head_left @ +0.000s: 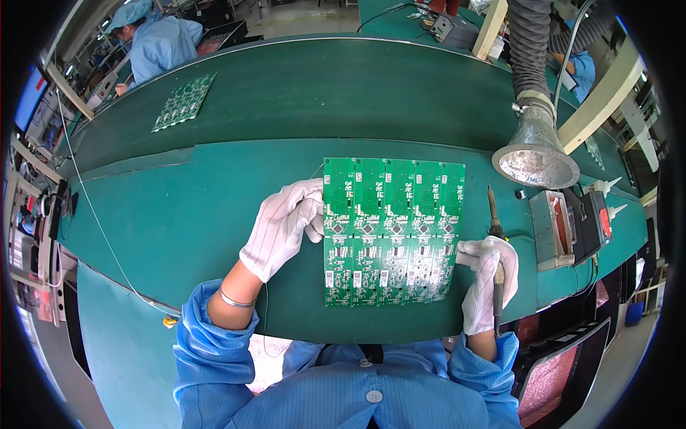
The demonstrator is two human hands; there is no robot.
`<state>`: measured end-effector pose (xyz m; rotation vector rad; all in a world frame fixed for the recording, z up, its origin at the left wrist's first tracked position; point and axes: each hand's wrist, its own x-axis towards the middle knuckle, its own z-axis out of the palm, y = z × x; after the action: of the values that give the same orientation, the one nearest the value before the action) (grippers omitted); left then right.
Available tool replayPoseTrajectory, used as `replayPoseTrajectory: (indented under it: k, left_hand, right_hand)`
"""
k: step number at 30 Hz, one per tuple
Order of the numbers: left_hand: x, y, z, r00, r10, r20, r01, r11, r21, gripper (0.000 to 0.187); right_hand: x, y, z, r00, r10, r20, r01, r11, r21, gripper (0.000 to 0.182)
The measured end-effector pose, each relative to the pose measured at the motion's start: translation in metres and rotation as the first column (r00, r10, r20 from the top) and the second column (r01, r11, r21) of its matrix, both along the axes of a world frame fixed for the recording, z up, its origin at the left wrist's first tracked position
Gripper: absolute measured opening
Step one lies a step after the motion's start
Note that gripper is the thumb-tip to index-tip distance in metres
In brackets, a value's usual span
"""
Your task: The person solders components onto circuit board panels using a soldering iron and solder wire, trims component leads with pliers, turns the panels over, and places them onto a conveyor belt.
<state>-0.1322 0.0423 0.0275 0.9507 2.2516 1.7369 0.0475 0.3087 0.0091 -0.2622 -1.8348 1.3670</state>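
Note:
A green circuit board panel (393, 232), made of several boards side by side, is held up in front of me over the bench. My left hand (286, 225), in a white striped glove, is closed on its left edge. A thin wire-like strand shows above and below this hand; its path through the fingers is hidden. My right hand (489, 275), gloved too, wraps round a soldering iron (498, 289) whose tip points up and away from me. Fingertips of the same hand touch the panel's right edge. The iron's tip is apart from the panel.
A fume extractor hood (536, 154) hangs at the right, above a metal soldering-iron stand (552, 229) and white-tipped bottles (607, 186). Another panel (184, 102) lies on the raised far strip (300, 86). A person in blue (161, 43) works at the far left. A cord (100, 225) crosses the left side.

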Motion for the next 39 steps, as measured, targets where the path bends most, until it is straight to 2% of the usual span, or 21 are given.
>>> replayPoseTrajectory:
  k: [7, 10, 11, 13, 14, 15, 16, 17, 18, 20, 22, 23, 24, 26, 27, 30, 31, 34, 39]
  left_hand:
    - [0.001, 0.002, 0.005, 0.999, 0.019, 0.041, -0.018, 0.999, -0.047, 0.04]
    - [0.001, 0.004, 0.005, 0.995, 0.004, 0.104, -0.005, 1.0, 0.004, 0.037]
    - [0.003, 0.005, 0.01, 0.996, 0.03, 0.082, -0.027, 0.999, -0.044, 0.032]
    - [0.009, 0.009, 0.023, 0.997, 0.074, 0.028, -0.07, 0.988, -0.138, 0.026]
    - [0.011, 0.007, 0.028, 0.968, 0.097, -0.231, -0.124, 0.986, -0.107, 0.024]
    - [0.013, 0.002, 0.031, 0.873, 0.116, -0.474, -0.165, 0.984, -0.062, 0.024]
    - [0.012, -0.003, 0.034, 0.721, 0.136, -0.679, -0.191, 0.982, -0.007, 0.026]
    - [0.012, -0.01, 0.045, 0.649, 0.014, -0.76, -0.071, 0.997, -0.043, 0.034]
    - [0.014, -0.011, 0.041, 0.725, -0.017, -0.688, 0.071, 0.996, 0.05, 0.037]
    - [0.011, -0.019, 0.033, 0.722, -0.155, -0.675, 0.125, 0.988, -0.092, 0.037]
    - [0.01, -0.022, 0.023, 0.748, -0.238, -0.62, 0.243, 0.967, -0.078, 0.036]
    - [0.006, -0.023, 0.022, 0.737, -0.28, -0.615, 0.268, 0.957, -0.115, 0.043]
    - [0.008, -0.018, 0.018, 0.73, -0.222, -0.646, 0.146, 0.975, -0.169, 0.048]
    - [0.008, -0.002, 0.025, 0.693, -0.108, -0.713, -0.12, 0.958, -0.262, 0.061]
    - [-0.007, -0.001, 0.011, 0.698, -0.146, -0.701, -0.063, 0.963, -0.263, 0.085]
    - [-0.026, 0.007, -0.013, 0.942, -0.153, -0.3, 0.089, 0.972, -0.218, 0.09]
    - [-0.026, 0.007, -0.014, 0.935, -0.144, -0.324, 0.058, 0.963, -0.262, 0.093]
    - [-0.018, 0.006, -0.019, 0.958, -0.104, -0.267, 0.038, 0.969, -0.242, 0.095]
    - [-0.014, 0.006, -0.018, 0.969, -0.083, -0.235, 0.037, 0.98, -0.194, 0.105]
  right_hand:
    - [0.0, 0.002, -0.002, 1.0, 0.009, -0.011, -0.009, 1.0, -0.016, 0.029]
    - [0.0, 0.003, -0.003, 0.999, 0.016, 0.035, -0.015, 1.0, -0.012, 0.043]
    - [0.001, 0.004, -0.004, 0.998, 0.027, 0.051, -0.026, 0.999, -0.027, 0.04]
    - [-0.005, 0.006, 0.001, 0.989, 0.102, -0.109, -0.098, 0.994, 0.039, 0.027]
    - [-0.009, 0.008, 0.003, 0.971, 0.137, -0.195, -0.123, 0.989, 0.079, 0.023]
    - [-0.01, 0.015, -0.003, 0.934, 0.219, -0.283, -0.241, 0.97, -0.043, 0.034]
    - [-0.011, 0.018, -0.003, 0.937, 0.222, -0.269, -0.233, 0.972, -0.012, 0.029]
    - [-0.008, 0.02, -0.003, 0.944, 0.225, -0.243, -0.228, 0.973, 0.016, 0.025]
    - [-0.008, 0.02, -0.002, 0.931, 0.281, -0.235, -0.285, 0.958, 0.018, 0.022]
    - [-0.009, 0.021, 0.0, 0.896, 0.388, -0.214, -0.393, 0.919, 0.019, 0.016]
    - [-0.006, 0.027, -0.016, 0.924, 0.344, -0.168, -0.34, 0.939, 0.052, 0.014]
    - [-0.005, 0.027, -0.018, 0.927, 0.334, -0.173, -0.33, 0.942, 0.054, 0.013]
    - [-0.004, 0.026, -0.019, 0.929, 0.324, -0.178, -0.319, 0.946, 0.055, 0.012]
    - [-0.005, 0.023, -0.02, 0.91, 0.339, -0.238, -0.364, 0.929, -0.067, 0.012]
    - [-0.007, 0.027, -0.025, 0.902, 0.358, -0.239, -0.368, 0.93, 0.004, 0.012]
    - [-0.013, 0.025, -0.021, 0.879, 0.377, -0.293, -0.412, 0.908, -0.069, 0.012]
    - [-0.014, 0.026, -0.022, 0.894, 0.356, -0.273, -0.375, 0.927, -0.017, 0.013]
    - [-0.011, 0.02, -0.014, 0.931, 0.292, -0.218, -0.335, 0.922, -0.193, 0.017]
    - [-0.009, 0.023, -0.018, 0.974, 0.208, -0.092, -0.219, 0.966, -0.134, 0.017]
